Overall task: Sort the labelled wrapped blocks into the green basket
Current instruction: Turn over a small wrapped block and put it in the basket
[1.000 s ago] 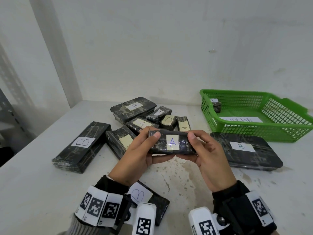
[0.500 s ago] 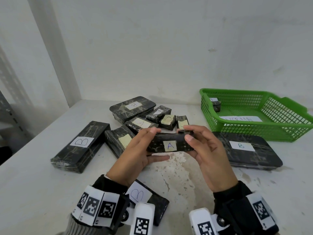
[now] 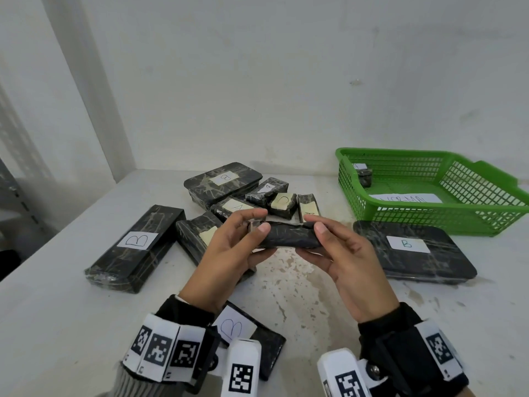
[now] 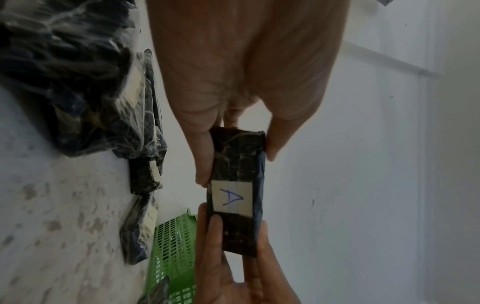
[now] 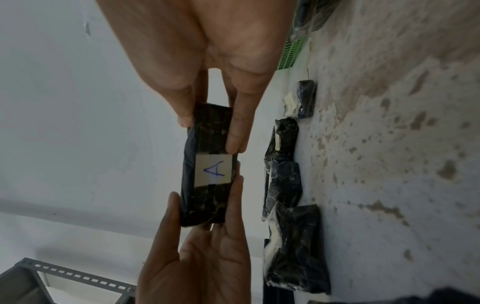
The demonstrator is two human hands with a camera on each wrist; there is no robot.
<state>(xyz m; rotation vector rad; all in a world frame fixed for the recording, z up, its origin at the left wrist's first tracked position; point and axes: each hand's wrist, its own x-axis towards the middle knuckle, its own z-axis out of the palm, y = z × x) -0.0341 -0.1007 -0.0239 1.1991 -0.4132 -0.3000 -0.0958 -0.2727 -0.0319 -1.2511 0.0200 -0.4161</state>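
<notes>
Black wrapped block point(image 3: 289, 238) pinched between left hand point(image 3: 229, 253) and right hand point(image 3: 347, 259), above table point(image 3: 57, 310).

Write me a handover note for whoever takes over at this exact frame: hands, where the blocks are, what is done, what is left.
Left hand and right hand: each grips one end of the block labelled A, held above the table; its label faces away from the head camera.
Green basket: at the far right of the table, holding one small wrapped block in its far-left corner and a paper sheet.
Done: that one block is in the basket.
Left: the held A block, the cluster of wrapped blocks behind the hands, the flat B block in front of the basket, the long B block on the left, another B block near the left wrist.
</notes>
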